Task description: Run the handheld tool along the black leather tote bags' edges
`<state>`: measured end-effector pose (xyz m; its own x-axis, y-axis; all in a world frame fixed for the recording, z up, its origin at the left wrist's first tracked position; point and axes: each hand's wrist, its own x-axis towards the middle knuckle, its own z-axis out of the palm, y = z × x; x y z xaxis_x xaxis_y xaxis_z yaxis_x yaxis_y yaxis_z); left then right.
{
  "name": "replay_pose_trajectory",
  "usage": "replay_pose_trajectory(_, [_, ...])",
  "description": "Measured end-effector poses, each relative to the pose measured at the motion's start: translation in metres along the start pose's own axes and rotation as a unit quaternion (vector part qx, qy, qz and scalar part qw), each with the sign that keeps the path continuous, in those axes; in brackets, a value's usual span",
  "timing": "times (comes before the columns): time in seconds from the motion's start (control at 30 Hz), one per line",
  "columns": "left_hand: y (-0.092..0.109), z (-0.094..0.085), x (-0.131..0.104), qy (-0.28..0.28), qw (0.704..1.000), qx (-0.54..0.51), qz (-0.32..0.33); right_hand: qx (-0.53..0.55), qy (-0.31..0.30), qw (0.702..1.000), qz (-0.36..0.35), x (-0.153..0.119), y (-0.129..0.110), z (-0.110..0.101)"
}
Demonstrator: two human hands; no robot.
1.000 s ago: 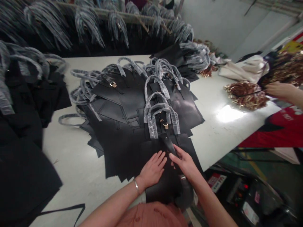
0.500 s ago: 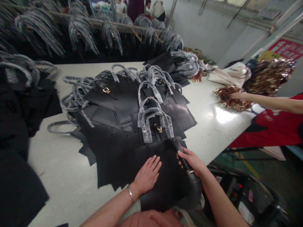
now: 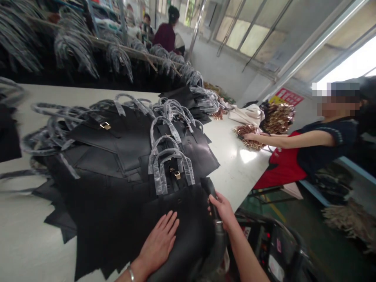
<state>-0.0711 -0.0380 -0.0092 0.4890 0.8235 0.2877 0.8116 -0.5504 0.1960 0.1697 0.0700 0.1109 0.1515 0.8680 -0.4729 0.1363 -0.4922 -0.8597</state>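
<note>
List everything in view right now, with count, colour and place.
Table: one, whitish, centre
Panels: many, black, layered on the table
Wrapped handles: many, greyish wrap, on the panels
Buckles: at least two, gold-toned, among the panels
Wrapped bundles: several, grey, behind the table
Ringed bundles: at least two, brown and gold, far right
Cloth: at least one piece, cream, beside those bundles
Sign: one, red and yellow, right wall
People: at least three, dark clothing, right and back
Bracelet: one, silver, left wrist
Left hand: one, bare, flat on black material
Right hand: one, bare, gripping a black strip
</note>
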Motion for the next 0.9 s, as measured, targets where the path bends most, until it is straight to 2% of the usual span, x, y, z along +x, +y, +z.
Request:
replay_pose_trajectory(0.1, [0.001, -0.002, 0.000, -0.017, 1.000, -0.003, -0.006, -0.001, -0.026, 0.999, 0.035, -0.003, 0.002, -0.021])
replay_pose_trajectory(0.17, [0.002, -0.003, 0.001, -0.026, 1.000, -0.005, -0.007, -0.001, -0.045, 0.997, 0.057, -0.003, 0.004, -0.028])
replay_pose_trajectory(0.33, [0.001, -0.005, 0.002, -0.032, 0.999, -0.011, -0.007, 0.012, -0.058, 0.996, 0.070, 0.021, -0.001, -0.021])
replay_pose_trajectory(0.47, [0.000, -0.005, 0.002, -0.030, 0.999, -0.013, -0.007, 0.029, -0.019, 0.998, 0.042, 0.039, -0.010, -0.022])
replay_pose_trajectory(0.6, [0.001, -0.004, 0.002, -0.027, 0.999, -0.022, -0.007, 0.024, 0.014, 0.999, 0.031, 0.027, -0.011, -0.041])
replay_pose_trajectory(0.73, [0.002, -0.003, 0.002, -0.030, 0.999, -0.023, -0.014, -0.012, -0.030, 0.996, 0.081, 0.002, -0.005, -0.060])
replay_pose_trajectory(0.8, [0.001, -0.004, 0.002, -0.032, 0.999, -0.024, -0.013, -0.021, -0.043, 0.994, 0.097, -0.001, -0.003, -0.061])
replay_pose_trajectory(0.9, [0.001, -0.005, 0.002, -0.027, 0.999, -0.030, -0.009, -0.018, -0.040, 0.994, 0.102, 0.008, -0.001, -0.055])
